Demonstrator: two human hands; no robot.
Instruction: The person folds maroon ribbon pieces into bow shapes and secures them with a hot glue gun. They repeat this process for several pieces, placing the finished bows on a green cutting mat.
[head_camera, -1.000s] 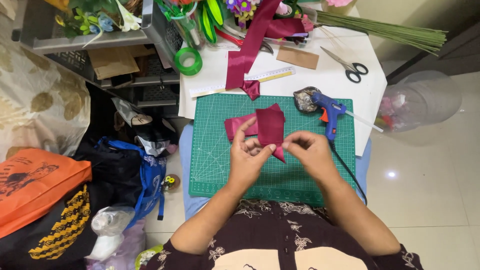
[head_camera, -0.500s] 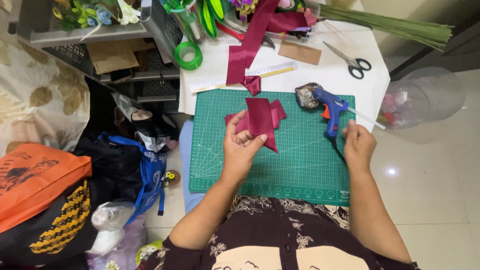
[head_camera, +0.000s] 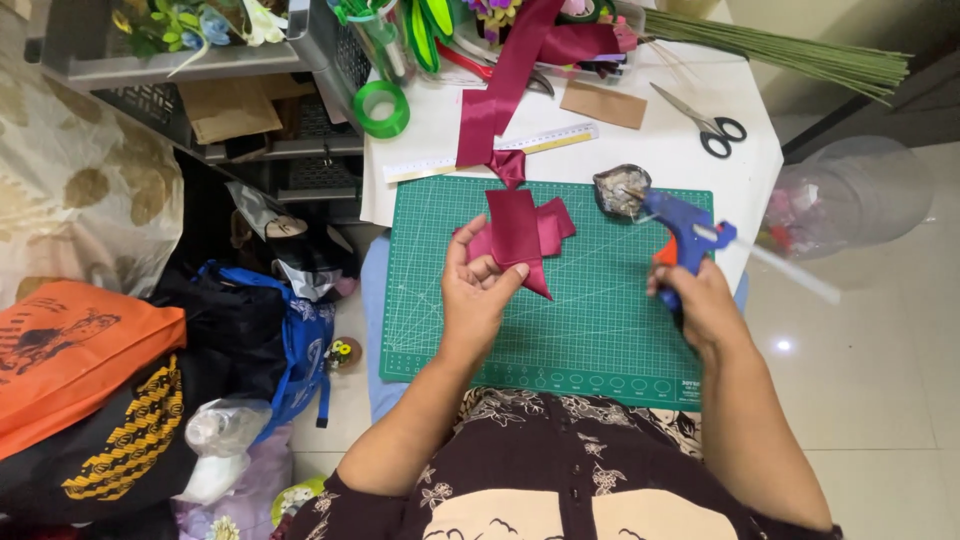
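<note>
A home craft corner: a small white table (head_camera: 700, 170) on tiled floor (head_camera: 880, 400), a green cutting mat (head_camera: 600, 330) along its near edge, ribbon rolls (head_camera: 382, 108) and floral wire stems (head_camera: 790, 60) at the far edge.

Dark maroon-brown top with small pale floral print, cream panel at the chest, short sleeves; bare forearms, left hand (head_camera: 478, 290), right hand (head_camera: 703, 305), no jewellery visible.

Maroon ribbon piece (head_camera: 520, 235), blue glue gun (head_camera: 685, 232) with possibly orange trigger, green gridded cutting mat (head_camera: 590, 320), black-handled scissors (head_camera: 710, 125)
</note>
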